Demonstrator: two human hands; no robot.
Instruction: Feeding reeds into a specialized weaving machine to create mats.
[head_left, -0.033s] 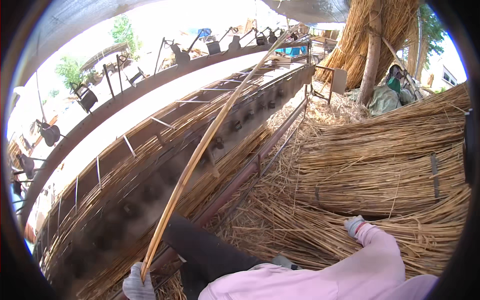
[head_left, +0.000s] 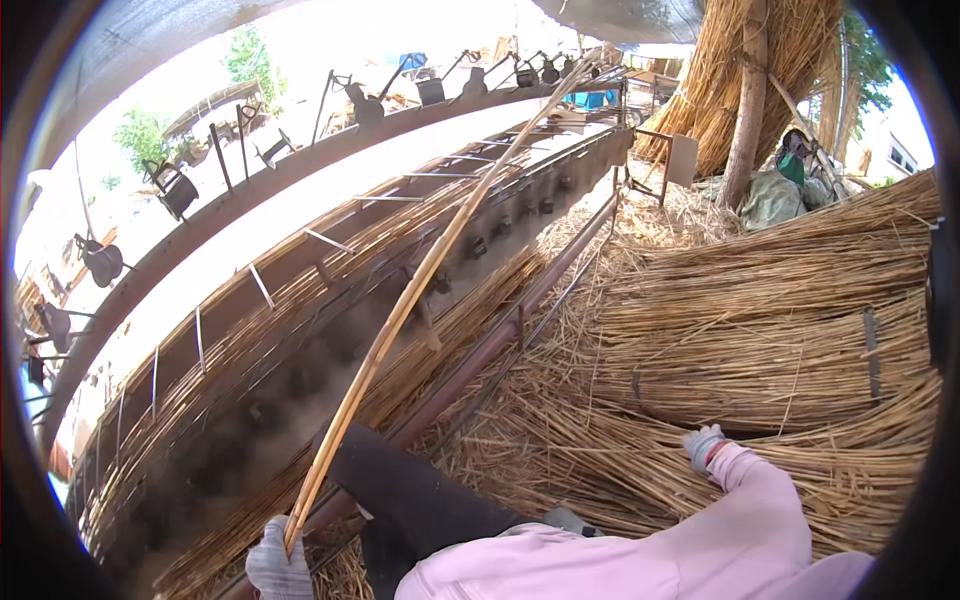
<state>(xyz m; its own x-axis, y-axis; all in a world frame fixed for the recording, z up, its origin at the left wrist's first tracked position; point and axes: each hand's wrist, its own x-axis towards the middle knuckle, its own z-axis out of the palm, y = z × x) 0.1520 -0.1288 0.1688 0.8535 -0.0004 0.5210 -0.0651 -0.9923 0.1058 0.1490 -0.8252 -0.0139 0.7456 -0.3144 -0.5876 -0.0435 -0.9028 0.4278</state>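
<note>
My left hand (head_left: 279, 563), in a grey-white glove, grips the near end of a few long reed stalks (head_left: 391, 328). The stalks slant up and away to the right, over a long machine bed (head_left: 330, 340) that has reeds lying along it. On the right, my right hand (head_left: 704, 447), also gloved, lies on a big heap of dry reeds (head_left: 700, 400). Its fingers look slightly apart on the stalks, with their tips partly hidden. A dark gap between layers of reeds runs beside that hand.
Beyond the bed runs a rusty beam (head_left: 290, 170) carrying several wire spools (head_left: 177, 188). A reddish metal rail (head_left: 470, 375) borders the near side. At the back right, upright reed bundles (head_left: 700, 110) stand by a wooden post (head_left: 745, 110) and a green sack (head_left: 770, 198).
My right hand has shifted slightly left and its fingers look a little more spread. The view has moved slightly; my left hand still grips the stalks.
</note>
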